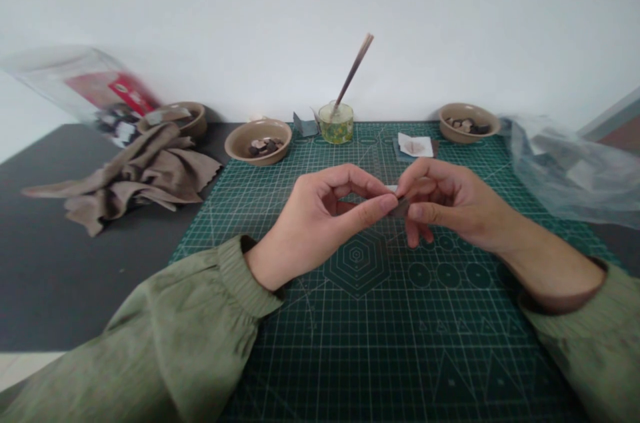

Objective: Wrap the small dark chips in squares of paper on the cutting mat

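Above the green cutting mat (360,323), both hands meet at a small grey piece (400,208) with a pale edge. My left hand (337,206) pinches it between thumb and fingertips from the left. From the right, my right hand (445,200) grips it with thumb and forefinger, its lower fingers hanging loosely. Most of the piece is hidden by the fingers, so its exact shape cannot be made out.
Behind the hands stand a brown bowl (259,155), a glass cup (336,126) with sticks, white paper (416,145) and another bowl (469,135). A brown cloth (140,176) lies left, a plastic bag (565,170) right.
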Demonstrator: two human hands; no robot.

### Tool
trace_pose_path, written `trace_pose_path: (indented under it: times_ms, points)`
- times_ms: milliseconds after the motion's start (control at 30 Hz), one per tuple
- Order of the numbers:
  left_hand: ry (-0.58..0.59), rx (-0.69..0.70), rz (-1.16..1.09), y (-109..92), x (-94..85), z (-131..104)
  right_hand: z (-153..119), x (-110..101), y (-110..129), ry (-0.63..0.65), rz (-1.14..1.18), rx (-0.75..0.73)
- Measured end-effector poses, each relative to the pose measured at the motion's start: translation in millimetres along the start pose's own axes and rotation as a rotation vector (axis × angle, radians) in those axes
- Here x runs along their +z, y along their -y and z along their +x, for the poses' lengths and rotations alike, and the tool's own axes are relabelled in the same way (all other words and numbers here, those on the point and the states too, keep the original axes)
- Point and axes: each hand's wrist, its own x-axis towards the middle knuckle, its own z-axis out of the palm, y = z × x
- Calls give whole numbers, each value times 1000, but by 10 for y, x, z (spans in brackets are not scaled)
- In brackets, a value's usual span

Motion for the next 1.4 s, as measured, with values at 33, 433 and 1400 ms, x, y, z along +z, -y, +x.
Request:
trace_pose_path:
  times_ms: [33,433,1400]
  points:
    - [-5,-4,5,1,-1,3,-2,-1,-4,1,-2,-1]
    - [57,17,-18,96,-38,-15,-4,-1,4,-9,-7,0]
    - [82,23,-18,86,-34,-9,-14,-15,0,2,-23,-1]
